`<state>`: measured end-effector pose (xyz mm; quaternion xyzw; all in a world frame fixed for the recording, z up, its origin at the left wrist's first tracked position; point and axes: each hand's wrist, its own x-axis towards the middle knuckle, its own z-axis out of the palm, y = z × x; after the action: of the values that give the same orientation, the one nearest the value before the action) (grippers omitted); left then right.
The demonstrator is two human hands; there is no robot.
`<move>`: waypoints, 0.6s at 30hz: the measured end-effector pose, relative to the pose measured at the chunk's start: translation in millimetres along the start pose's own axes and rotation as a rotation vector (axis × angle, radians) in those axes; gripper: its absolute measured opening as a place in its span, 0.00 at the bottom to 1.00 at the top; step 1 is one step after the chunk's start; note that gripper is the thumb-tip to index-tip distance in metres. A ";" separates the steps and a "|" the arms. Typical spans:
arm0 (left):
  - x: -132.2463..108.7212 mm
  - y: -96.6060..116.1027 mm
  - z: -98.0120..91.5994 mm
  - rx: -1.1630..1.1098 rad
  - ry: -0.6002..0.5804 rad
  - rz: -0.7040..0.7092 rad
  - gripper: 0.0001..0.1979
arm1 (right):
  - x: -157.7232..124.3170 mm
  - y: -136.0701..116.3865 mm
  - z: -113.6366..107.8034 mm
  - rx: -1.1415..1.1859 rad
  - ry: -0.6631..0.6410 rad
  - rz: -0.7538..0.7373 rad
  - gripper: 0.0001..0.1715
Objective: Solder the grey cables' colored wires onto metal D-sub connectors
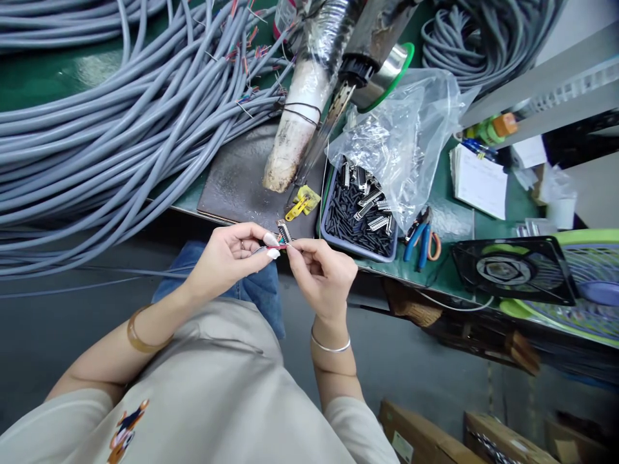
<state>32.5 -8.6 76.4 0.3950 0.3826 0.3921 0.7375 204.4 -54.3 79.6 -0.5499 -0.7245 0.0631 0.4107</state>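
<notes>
My left hand (231,254) and my right hand (322,270) meet in front of me, just below the bench edge. Both pinch a small metal connector (284,232) with thin coloured wires (276,247) running into it. The left thumb and fingers close on the wires at the connector's left side. The right fingers grip from the right, curled tight. A grey cable leads away from the left hand toward the left. Just beyond the connector lies a yellow clip (302,202) on a dark brown plate (236,180).
A big bundle of grey cables (120,122) covers the green bench on the left. A blue tray (358,216) of black parts and metal connectors sits under a clear plastic bag (406,138). Blue-handled cutters (422,241), a black fan (515,270), a white wrapped tool (300,122) and papers (480,180) lie around.
</notes>
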 end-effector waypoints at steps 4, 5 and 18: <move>3.1 -4.2 0.2 0.012 0.067 0.034 0.10 | -3.5 4.3 -0.1 0.087 0.264 0.026 0.06; 4.1 -5.3 -0.3 0.010 0.084 0.038 0.10 | -4.4 6.1 0.1 0.138 0.380 0.039 0.09; 19.1 -0.1 2.0 0.022 0.114 0.092 0.10 | -10.5 17.2 28.5 0.222 0.207 0.078 0.05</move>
<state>41.9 7.6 72.2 0.3973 0.4095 0.4434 0.6913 198.9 -46.3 46.1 -0.5325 -0.6450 0.1019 0.5386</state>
